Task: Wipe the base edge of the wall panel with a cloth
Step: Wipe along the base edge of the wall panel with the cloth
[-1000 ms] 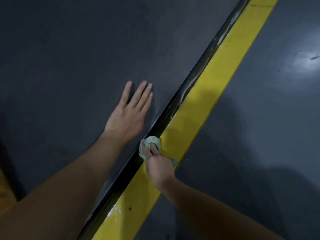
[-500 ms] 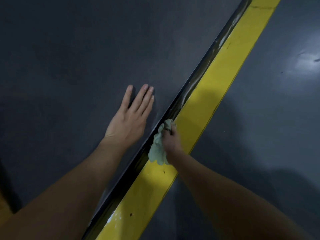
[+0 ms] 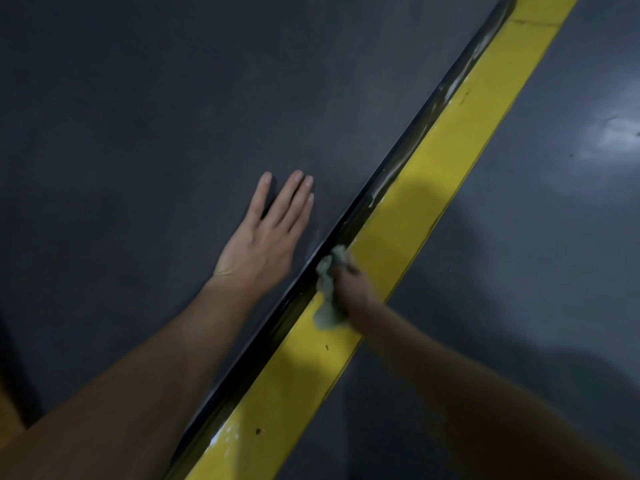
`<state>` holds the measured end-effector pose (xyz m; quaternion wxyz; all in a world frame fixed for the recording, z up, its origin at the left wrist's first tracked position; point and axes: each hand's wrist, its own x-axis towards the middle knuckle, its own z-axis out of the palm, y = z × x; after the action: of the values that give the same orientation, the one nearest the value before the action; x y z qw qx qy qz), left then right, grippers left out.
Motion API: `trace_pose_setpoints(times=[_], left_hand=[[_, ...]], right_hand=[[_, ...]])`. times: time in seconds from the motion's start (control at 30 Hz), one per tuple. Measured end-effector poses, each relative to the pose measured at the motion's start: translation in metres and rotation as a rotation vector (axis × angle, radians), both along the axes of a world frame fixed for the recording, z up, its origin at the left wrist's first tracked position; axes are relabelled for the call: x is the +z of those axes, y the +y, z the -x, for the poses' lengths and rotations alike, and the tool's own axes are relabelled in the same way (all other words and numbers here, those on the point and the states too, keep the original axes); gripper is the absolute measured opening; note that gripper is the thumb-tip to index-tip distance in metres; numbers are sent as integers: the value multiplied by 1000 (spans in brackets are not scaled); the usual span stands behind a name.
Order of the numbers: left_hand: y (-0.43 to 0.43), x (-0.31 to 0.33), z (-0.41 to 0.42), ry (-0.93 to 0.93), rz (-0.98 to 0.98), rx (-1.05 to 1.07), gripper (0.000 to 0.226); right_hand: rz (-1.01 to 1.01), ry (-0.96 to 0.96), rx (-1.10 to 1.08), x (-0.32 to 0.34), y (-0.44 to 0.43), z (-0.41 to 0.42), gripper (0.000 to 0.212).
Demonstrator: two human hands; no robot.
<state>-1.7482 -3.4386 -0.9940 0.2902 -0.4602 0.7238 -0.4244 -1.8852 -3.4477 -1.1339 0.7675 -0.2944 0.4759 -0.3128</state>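
Note:
A dark grey wall panel [image 3: 156, 116] fills the left side; its black glossy base edge [image 3: 391, 171] runs diagonally from lower left to upper right. My left hand [image 3: 266, 240] lies flat on the panel with fingers straight. My right hand [image 3: 356, 292] grips a crumpled pale green cloth [image 3: 329, 289] and presses it against the base edge, beside the yellow strip. The hand is blurred and its fingers are partly hidden by the cloth.
A yellow painted strip [image 3: 433, 202] runs along the floor beside the base edge, with white smears and small dark specks on it. Right of it lies shiny dark grey floor [image 3: 536, 237] with a light reflection at the far right.
My right hand slid the cloth up along the base edge from one second ago, then stayed near the same spot. My left hand has kept its place on the panel.

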Motion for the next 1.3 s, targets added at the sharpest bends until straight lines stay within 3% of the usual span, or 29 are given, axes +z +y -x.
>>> trace_pose_setpoints(times=[0.1,0.23,0.37,0.47,0.6,0.7,0.93,1.1,1.2,1.3], left_hand=[[1,-1,0,-17,-4,7,69],[0,-1,0,-11,1,7,68],[1,-1,1,3,-9,15,70],[0,-2,0,4,-12,14,71],[0,0,1,0,-27,25,71],[-3,-3,4,-30,-55,61,74],[-25,-20,29,214,-65,86,69],[-54,-26,62,451,-48,42,60],[-68,-22,65,534,0,-59,58],[-75,-28,53,408,-18,33,59]], right_hand=[[197,37,45,-12,49,-22,38],[79,135,-4,-10,29,-23,31],[24,27,-141,-2,-52,7,11],[-42,-41,-137,3,-96,32,23],[-64,5,-133,-5,-99,35,44],[-129,-16,-140,-10,-66,24,40],[-54,248,-100,18,-11,27,19],[47,251,-162,59,-36,61,13],[58,444,-213,79,-60,73,14],[38,537,-236,76,-87,70,23]])
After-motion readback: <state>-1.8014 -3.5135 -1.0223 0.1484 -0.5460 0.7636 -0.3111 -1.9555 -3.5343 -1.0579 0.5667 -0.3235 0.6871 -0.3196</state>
